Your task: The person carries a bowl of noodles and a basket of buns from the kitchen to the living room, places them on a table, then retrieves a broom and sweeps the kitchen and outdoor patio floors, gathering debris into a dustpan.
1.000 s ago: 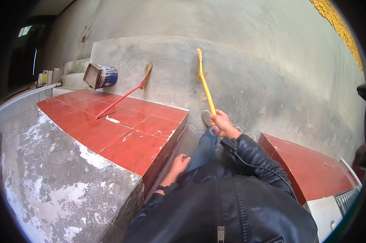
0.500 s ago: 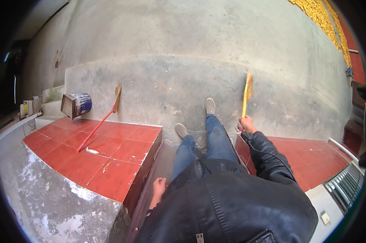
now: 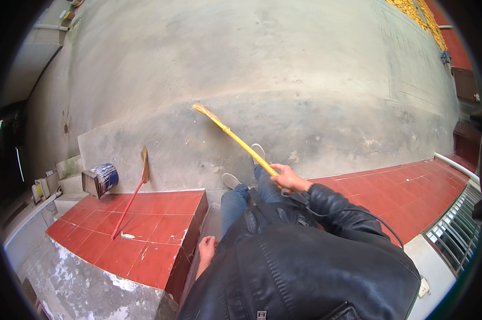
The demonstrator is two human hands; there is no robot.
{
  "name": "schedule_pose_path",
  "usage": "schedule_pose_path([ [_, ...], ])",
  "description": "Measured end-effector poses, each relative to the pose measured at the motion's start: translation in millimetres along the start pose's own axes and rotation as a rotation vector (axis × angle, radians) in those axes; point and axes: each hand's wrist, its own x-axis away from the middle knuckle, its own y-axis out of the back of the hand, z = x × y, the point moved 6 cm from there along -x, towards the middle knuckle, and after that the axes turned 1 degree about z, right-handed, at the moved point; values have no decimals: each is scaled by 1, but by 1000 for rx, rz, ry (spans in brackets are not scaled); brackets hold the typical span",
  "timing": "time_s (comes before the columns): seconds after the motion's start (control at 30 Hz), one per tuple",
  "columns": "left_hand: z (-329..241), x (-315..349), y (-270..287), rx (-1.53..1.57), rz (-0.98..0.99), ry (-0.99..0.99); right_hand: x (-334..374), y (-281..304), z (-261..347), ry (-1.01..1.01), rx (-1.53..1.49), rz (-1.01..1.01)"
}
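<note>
My right hand (image 3: pixel 289 178) is wrapped round the end of a yellow broom handle (image 3: pixel 246 146). The handle slants away to the far left, and its straw-coloured head (image 3: pixel 202 109) is over the grey concrete. Beside my jacket, low in the picture, hangs my left hand (image 3: pixel 207 248), its fingers curled in with nothing seen in them. A second broom with a red handle (image 3: pixel 126 213) leans on the red-tiled ledge to the left, its bristle head (image 3: pixel 145 160) beyond the ledge's edge.
Beside the left tiled ledge (image 3: pixel 161 229) a blue paint-smeared bucket (image 3: pixel 108 176) lies on its side. To the right are another red-tiled ledge (image 3: pixel 390 186), a white pipe (image 3: pixel 456 167) and a metal grille (image 3: pixel 454 229). Yellow corn cobs (image 3: pixel 411 13) lie at the far right.
My right hand has swung the yellow broom from the right across to the left, so it now slants over my feet. The view has turned a little; my left hand stays by my side.
</note>
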Motion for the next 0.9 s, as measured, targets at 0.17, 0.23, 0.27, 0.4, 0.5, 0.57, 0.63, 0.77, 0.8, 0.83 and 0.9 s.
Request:
schedule_pose_path([
  [0.17, -29, -7, -2, -134, 29, 41, 38, 122, -79, 154, 213, -546],
  [0.23, -40, -15, -3, -154, 74, -36, 25, 159, -106, 37, 23, -733],
  [0.27, -42, -19, 0, -176, 54, -3, 7, 176, -111, -41, -139, -764],
  [0.4, -69, -51, 11, -160, 69, -55, -67, 216, -58, -103, -213, -785],
  [0.5, -88, -78, 17, 72, 52, 0, -109, 153, 16, -65, 612, -433],
  [0.57, -99, -89, 24, 122, 34, -67, -131, 70, 35, -194, -153, -355],
  [0.63, -100, -97, 28, 241, 37, -28, -152, -11, 77, -187, -130, -226],
  [0.77, -88, -95, 41, 386, -10, 32, -200, -132, 167, -123, 278, -71],
  [0.8, -84, -92, 45, 435, -44, 62, -212, -160, 182, -156, 205, 12],
  [0.83, -78, -89, 46, 494, -65, 106, -226, -190, 199, -195, 126, 91],
  [0.9, -71, -81, 44, 597, -96, 169, -245, -238, 243, -154, 189, 240],
])
